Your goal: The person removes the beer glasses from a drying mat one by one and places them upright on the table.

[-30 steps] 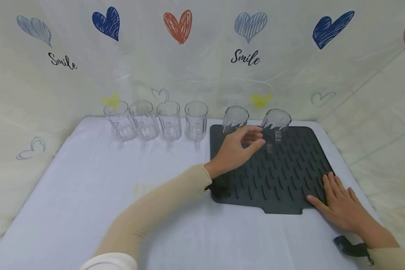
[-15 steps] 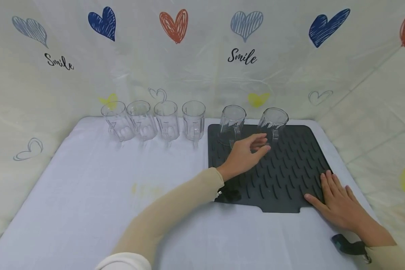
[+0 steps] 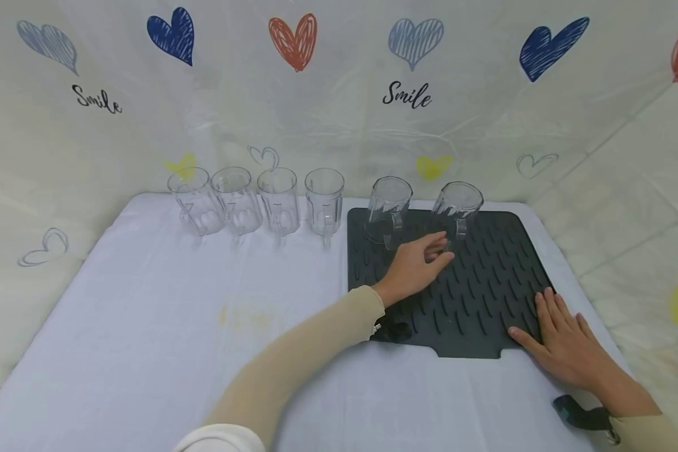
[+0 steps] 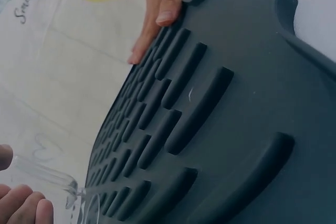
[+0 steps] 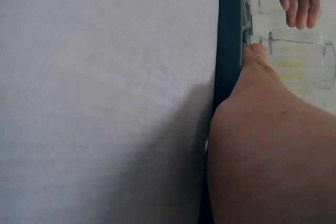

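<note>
The left hand (image 3: 414,269) was over the dark ribbed mat (image 3: 474,301), its fingers loosely bent and its thumb apart from them, and they gripped nothing. Just beyond these fingertips, a little to the right, stood a glass mug (image 3: 457,199) on the far part of the mat, with its handle on the side toward the person; whether the fingers touched it, I could not tell. A second mug (image 3: 388,199) stood also on the mat, beyond the same fingers and to their left. Farther left of them, well apart, four more mugs (image 3: 279,202) made a row on the white desk (image 3: 118,339). The right hand (image 3: 570,351) was nearer to the person and to the right of the left fingers. Its own fingers were straight and rested on the right edge of the mat, near the corner, and they held nothing. Beyond all the fingers hung a pale sheet (image 3: 339,113) with printed hearts.
</note>
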`<state>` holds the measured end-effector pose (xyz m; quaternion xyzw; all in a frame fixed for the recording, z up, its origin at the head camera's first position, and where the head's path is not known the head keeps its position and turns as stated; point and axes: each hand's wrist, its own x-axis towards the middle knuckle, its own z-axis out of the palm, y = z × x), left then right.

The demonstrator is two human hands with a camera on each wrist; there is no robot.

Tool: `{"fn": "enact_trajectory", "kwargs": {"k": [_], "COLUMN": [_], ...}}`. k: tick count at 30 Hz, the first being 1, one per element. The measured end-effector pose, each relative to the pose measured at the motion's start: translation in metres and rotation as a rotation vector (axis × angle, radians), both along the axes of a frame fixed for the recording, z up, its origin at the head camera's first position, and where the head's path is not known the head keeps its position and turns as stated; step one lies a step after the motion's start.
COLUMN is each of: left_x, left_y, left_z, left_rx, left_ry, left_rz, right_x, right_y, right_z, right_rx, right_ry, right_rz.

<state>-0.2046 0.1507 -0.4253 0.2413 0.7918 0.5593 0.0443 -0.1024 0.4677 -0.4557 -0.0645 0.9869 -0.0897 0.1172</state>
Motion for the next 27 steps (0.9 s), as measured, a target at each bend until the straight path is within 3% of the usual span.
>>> {"fn": "enact_trajectory", "kwargs": {"k": [5,19,27], "left_x": [-0.002,-0.008,-0.010], "left_y": [0.005,0.021,0.024], "left_z": [-0.004,-0.005,-0.009], "left_rx": [0.021,0.039,0.152], "left_ry": [0.004,0.032,0.029], "left_rz": [-0.019,0.024,0.048], "right_x": [0.000,0.001,0.001], "right_y": [-0.002,-0.004,-0.004], "right_z": [0.000,0.002,0.003], "right_rx": [-0.007,0.017,0.009], "right_ry": [-0.002,0.001,0.009], "right_rz": [-0.002,-0.013,-0.013]}}
